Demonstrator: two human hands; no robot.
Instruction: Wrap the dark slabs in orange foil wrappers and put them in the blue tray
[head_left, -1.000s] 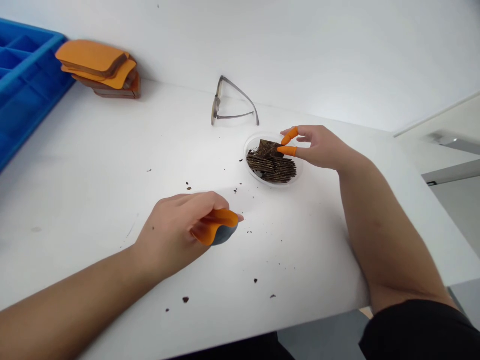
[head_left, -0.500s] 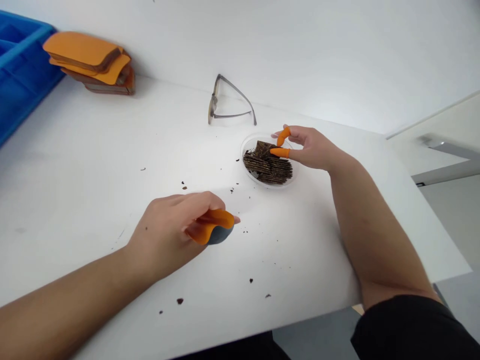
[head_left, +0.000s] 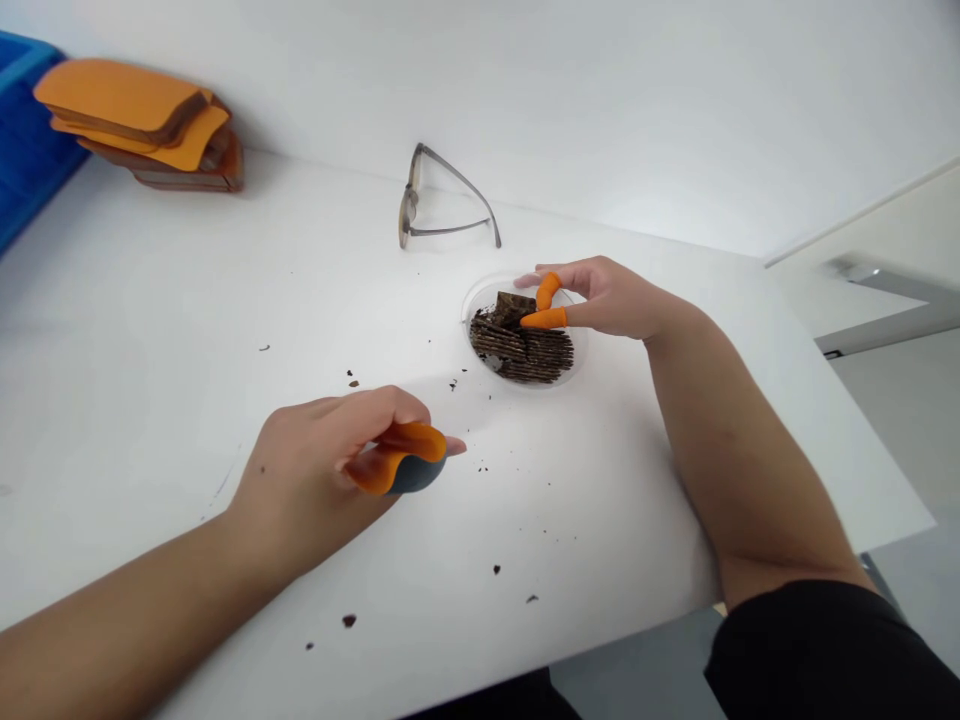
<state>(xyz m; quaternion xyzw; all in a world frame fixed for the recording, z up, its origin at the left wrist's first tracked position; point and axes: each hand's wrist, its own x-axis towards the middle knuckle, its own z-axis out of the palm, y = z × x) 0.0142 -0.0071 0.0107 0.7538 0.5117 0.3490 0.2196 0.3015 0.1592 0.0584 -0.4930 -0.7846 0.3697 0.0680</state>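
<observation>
In my left hand point(head_left: 326, 470) is a small pouch point(head_left: 409, 462), orange inside and dark grey outside, squeezed so that its mouth gapes. Over to the right, a round clear plastic dish point(head_left: 517, 385) holds several stacked thin, dark brown pieces point(head_left: 536, 352) with ragged edges. My right hand point(head_left: 600, 295) reaches into this dish from its right side. Orange finger cots point(head_left: 545, 318) cover its thumb and index finger, which come together in a pinch at the pieces near the top of the stack. The fingertips partly hide what lies between them.
A pair of glasses point(head_left: 411, 200) lies behind the dish. At the back left, a stack of orange pouches point(head_left: 127, 100) stands beside a blue bin point(head_left: 30, 130). Dark crumbs point(head_left: 349, 621) are scattered over the white table point(head_left: 187, 300). A wall rises behind.
My right thumb and index finger have drawn closer together and lower into the dish. The view has shifted slightly; my left hand still holds the pouch in the same way.
</observation>
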